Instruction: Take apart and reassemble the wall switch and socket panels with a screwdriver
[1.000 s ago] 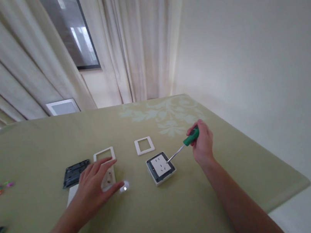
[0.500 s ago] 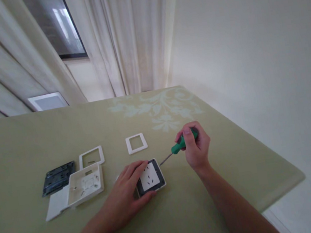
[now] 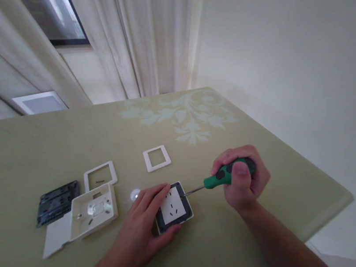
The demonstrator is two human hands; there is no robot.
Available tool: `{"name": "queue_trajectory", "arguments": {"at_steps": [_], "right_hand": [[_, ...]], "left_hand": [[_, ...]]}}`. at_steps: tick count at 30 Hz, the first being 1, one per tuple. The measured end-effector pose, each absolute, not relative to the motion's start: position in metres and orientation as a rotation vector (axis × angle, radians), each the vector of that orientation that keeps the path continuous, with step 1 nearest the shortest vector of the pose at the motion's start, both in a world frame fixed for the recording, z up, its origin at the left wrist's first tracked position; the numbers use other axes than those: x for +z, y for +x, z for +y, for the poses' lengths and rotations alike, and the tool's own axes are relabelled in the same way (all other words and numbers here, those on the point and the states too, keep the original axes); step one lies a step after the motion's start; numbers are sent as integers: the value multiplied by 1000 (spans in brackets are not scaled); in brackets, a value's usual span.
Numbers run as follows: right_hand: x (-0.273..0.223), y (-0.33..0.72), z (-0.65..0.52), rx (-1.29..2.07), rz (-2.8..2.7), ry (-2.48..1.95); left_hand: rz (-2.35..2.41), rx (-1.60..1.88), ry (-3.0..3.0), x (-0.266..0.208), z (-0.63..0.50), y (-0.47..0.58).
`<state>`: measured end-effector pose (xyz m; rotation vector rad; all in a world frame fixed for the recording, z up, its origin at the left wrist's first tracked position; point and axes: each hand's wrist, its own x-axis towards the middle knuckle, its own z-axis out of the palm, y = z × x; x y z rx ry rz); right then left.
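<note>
A wall socket (image 3: 172,206) with a white slotted face and a dark surround sits in a white box on the table. My left hand (image 3: 144,221) grips it from the left, fingers along its far edge and thumb along the near one. In my right hand (image 3: 247,179) is a screwdriver (image 3: 215,181) with a green and black handle, wrapped in a fist. Its shaft points left, nearly level, and the tip meets the dark surround at the socket's right side. Whether the tip sits in a slot is too small to tell.
Farther back lies a white square frame (image 3: 146,161). To the left are another white frame (image 3: 86,180), an open white back box (image 3: 114,205), a white plate (image 3: 54,236) and a dark panel (image 3: 57,202). A small clear round item (image 3: 135,194) rests behind my left hand.
My right hand has moved right and nearer, and the screwdriver now lies flatter. Its tip has gone from the socket's far right edge onto the dark surround. My left hand keeps its hold.
</note>
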<state>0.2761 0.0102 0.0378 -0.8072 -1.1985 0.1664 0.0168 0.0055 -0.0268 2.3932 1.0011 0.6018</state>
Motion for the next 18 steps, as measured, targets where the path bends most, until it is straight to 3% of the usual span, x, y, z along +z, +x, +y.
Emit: {"name": "queue_trajectory", "arguments": {"at_steps": [18], "right_hand": [[41, 274, 10, 91, -1203, -838]], "left_hand": [[1031, 591, 2383, -28, 3, 16]]}}
